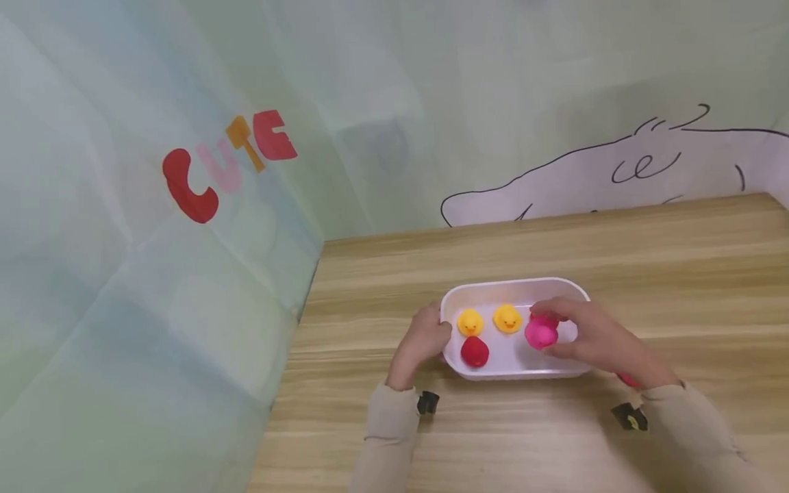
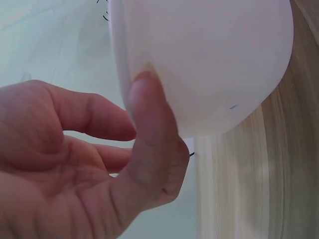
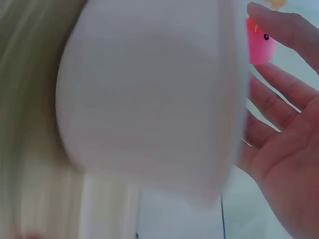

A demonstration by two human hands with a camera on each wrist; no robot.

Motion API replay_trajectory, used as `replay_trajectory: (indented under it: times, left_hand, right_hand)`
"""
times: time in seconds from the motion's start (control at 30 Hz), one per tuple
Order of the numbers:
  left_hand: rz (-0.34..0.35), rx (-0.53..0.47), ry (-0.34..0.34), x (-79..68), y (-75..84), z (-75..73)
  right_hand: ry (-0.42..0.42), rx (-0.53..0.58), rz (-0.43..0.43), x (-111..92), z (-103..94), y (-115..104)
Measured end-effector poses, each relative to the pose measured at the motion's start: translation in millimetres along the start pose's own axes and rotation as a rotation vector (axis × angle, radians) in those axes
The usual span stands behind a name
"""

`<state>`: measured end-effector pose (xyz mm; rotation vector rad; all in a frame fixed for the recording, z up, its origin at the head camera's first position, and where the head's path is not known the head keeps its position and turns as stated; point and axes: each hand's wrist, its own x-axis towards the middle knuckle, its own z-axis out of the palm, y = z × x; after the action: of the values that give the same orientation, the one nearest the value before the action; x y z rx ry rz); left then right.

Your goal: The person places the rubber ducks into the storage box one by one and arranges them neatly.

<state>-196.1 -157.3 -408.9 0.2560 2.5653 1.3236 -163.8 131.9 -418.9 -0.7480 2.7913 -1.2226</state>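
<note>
A white plastic tub (image 1: pixel 524 375) stands on the wooden table, its left rim pinched by my left hand (image 1: pixel 425 335). The left wrist view shows that thumb and fingers (image 2: pixel 149 109) at the tub wall (image 2: pixel 214 59). My right hand (image 1: pixel 594 335) reaches over the tub's right end and holds a pink rubber duck (image 1: pixel 541 333) between thumb and fingers. Part of the pink duck (image 3: pixel 260 45) shows past the rim in the right wrist view. Two yellow rubber ducks (image 1: pixel 470 322) and a red, rounded toy (image 1: pixel 474 352) sit inside the tub. Something red (image 1: pixel 553 318) shows behind the pink duck, partly hidden.
A red object (image 1: pixel 629 378) lies right of the tub, mostly hidden by my right wrist. Behind the wooden table (image 1: pixel 382 287) hangs a pale cloth (image 1: pixel 394 103) with a drawn figure. Another side of cloth with letters (image 1: pixel 191 188) borders the table's left edge.
</note>
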Motion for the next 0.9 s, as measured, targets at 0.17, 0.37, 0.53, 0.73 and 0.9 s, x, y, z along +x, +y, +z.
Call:
replay_trajectory:
  times: [0.17,0.37,0.53,0.73,0.9]
  left_hand:
    - [-0.006,0.003,-0.007,-1.1,-1.9,2.8]
    - [-0.013,-0.008,-0.009,-0.7,-3.5,5.2]
    - [-0.016,-0.003,-0.008,-0.1,-4.2,5.1]
    - [-0.029,0.010,-0.006,-0.8,-2.6,2.0]
    - [-0.037,0.018,-0.003,-2.6,0.4,-2.4]
  right_hand:
    - [0.021,0.018,-0.096,8.0,21.0,0.2]
    - [0.023,-0.007,-0.179,12.9,35.7,2.8]
    - [-0.032,0.006,-0.166,15.8,43.1,6.6]
    - [-0.128,0.020,-0.067,16.7,45.3,5.4]
    - [-0.145,0.003,-0.071,21.5,45.9,3.3]
